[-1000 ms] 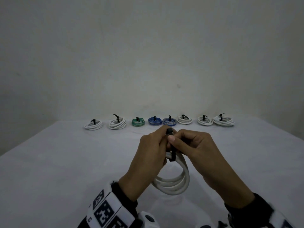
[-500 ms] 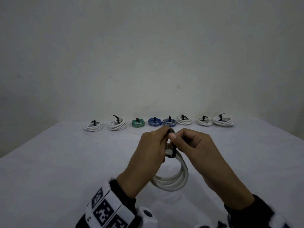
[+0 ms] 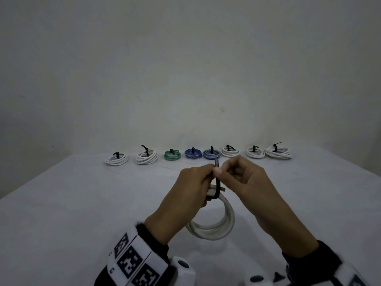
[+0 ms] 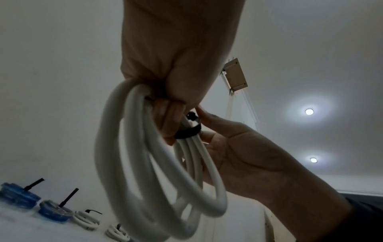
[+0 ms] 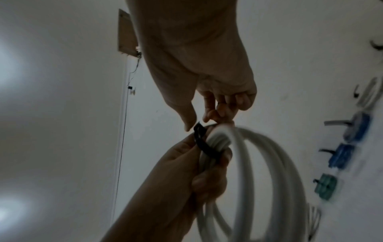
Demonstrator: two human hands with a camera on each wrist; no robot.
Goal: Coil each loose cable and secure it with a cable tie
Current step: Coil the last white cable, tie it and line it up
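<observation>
You are holding a white coil up above the counter, both hands meeting at its top. Your left hand is gripping the bundled turns, fingers curled around them; in the left wrist view those fingers are wrapping the strands just beside the black tie. The tie is looping around the turns at the top of the coil, and its free end is sticking up between your two hands in the head view. Your right hand is pinching that end between thumb and forefinger, with the other fingers curled loosely in toward the palm. In the right wrist view the thumb is sitting right by the tie, though blur is making it hard to tell how firmly the tip is being pressed. So both hands are closed and nearly touching: the left on the coil, the right on the tie. The rest of the coil is hanging below your hands, clear of the counter.

Along the far edge of the counter, eight tied coils are lying in a row well apart from your hands: two white on the left, one green, two blue, then three more white on the right, each with a black tie standing up.
</observation>
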